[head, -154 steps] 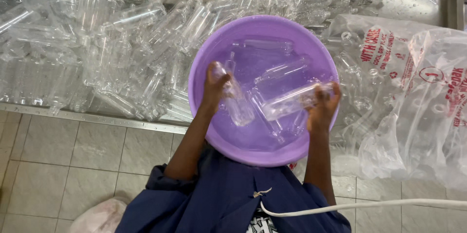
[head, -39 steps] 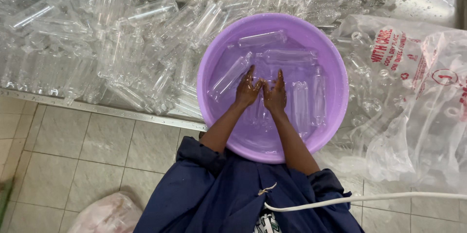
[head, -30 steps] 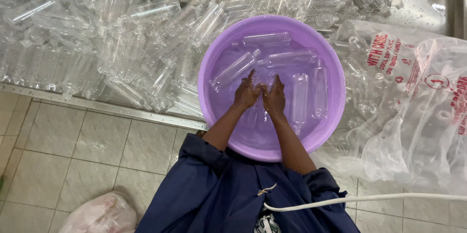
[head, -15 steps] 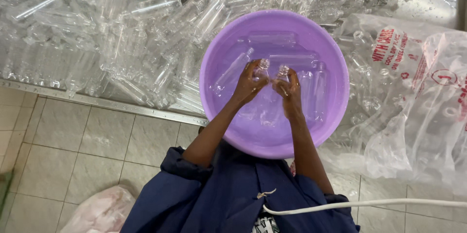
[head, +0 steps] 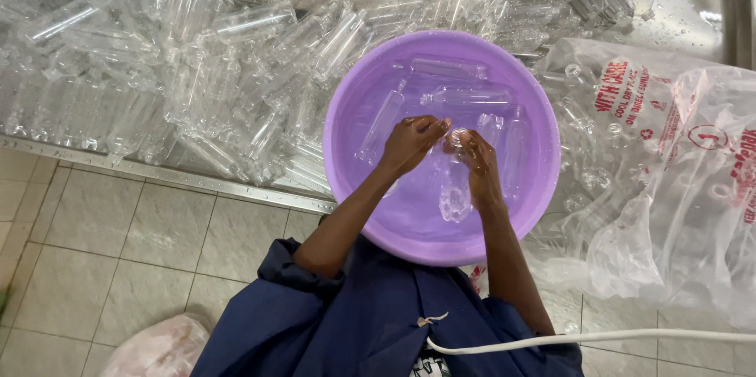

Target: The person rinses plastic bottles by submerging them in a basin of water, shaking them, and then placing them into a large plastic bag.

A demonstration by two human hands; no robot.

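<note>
Two hands: both inside the purple basin (head: 356, 180), close together over the water, wrists angled inward.
Left hand (head: 411, 143): fingers curled, fingertips bent toward the right hand and touching the neck end of a clear bottle (head: 456, 188); whether the grip is fully closed cannot be told.
Right hand (head: 477, 163): fingers wrapped around the upper part of the same clear bottle, closed on it.
Clear bottle: held between the hands near the basin's middle, mouth up toward the fingers, body hanging down and toward the person, partly in the water.
Purple basin: round, holds water and several more floating bottles (head: 449, 70) lying on their sides toward the far wall.
Bottle heap (head: 189, 78): large pile of empty clear plastic bottles, left of and behind the basin, on a metal counter (head: 693, 7).
Plastic bags (head: 669, 188): clear with red print, just right of the basin, with bottles inside.
Clothing: dark blue garment (head: 370, 322) at the bottom of the view.
White cable (head: 598, 338): runs across the lower right.
Floor (head: 102, 235): pale tiles, with a pinkish bag (head: 157, 349) at the lower left.
</note>
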